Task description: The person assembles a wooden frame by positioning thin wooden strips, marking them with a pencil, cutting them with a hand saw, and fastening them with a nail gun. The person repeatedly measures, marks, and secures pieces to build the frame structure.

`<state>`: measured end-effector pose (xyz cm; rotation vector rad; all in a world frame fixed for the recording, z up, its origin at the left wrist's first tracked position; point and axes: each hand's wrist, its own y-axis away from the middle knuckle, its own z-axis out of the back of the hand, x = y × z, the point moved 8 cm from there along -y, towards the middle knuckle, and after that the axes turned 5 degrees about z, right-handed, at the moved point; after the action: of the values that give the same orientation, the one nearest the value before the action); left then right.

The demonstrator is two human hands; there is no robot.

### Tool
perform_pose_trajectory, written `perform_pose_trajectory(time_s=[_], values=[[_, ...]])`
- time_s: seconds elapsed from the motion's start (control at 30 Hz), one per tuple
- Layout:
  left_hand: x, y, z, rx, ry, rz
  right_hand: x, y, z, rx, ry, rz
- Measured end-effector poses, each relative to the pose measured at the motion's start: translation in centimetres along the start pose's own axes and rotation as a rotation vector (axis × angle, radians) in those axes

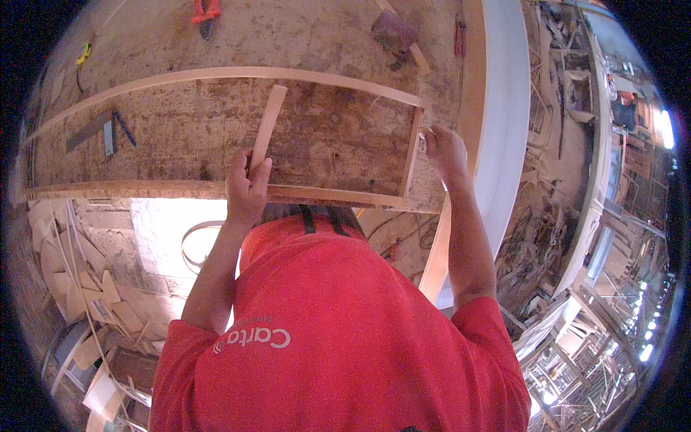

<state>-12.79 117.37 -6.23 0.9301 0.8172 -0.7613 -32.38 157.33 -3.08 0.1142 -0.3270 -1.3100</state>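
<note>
My left hand (248, 186) is closed round the lower end of a short, pale wooden strip (269, 121), at the near rail of a long wooden frame. The strip slants away from me, its far end a little short of the far rail (237, 72). The near rail (338, 195) runs along the bench edge close to my body. At the frame's right end, a crosspiece (412, 155) joins the two rails. Just outside that crosspiece my right hand (445, 155) is closed in a pinch. What its fingertips hold, if anything, is too small to make out.
A try square (109, 137) and a dark blue pen or pencil (124, 128) lie inside the frame's left part. Beyond it are a red-handled tool (206, 13), a yellow tool (84, 54) and a reddish-brown block (394, 33). A long pale board (502, 108) stands to the right.
</note>
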Motion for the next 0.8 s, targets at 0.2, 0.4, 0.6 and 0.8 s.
perform_pose_trajectory(time_s=[0.2,0.4,0.6,0.8], values=[[-0.4,0.1,0.1,-0.024,0.018,-0.029,0.4,2.6,-0.7,0.101,0.009,-0.05],[-1.2,0.1,0.3,-0.056,0.004,-0.121,-2.5,5.3,0.2,0.005,-0.689,-0.247],[-0.2,-0.4,-0.2,0.033,0.168,0.013,-1.2,6.7,0.2,0.045,-1.24,-0.32],[0.2,-0.6,-0.2,0.055,0.193,-0.021,-0.4,6.9,1.1,-0.054,-1.23,-0.258]])
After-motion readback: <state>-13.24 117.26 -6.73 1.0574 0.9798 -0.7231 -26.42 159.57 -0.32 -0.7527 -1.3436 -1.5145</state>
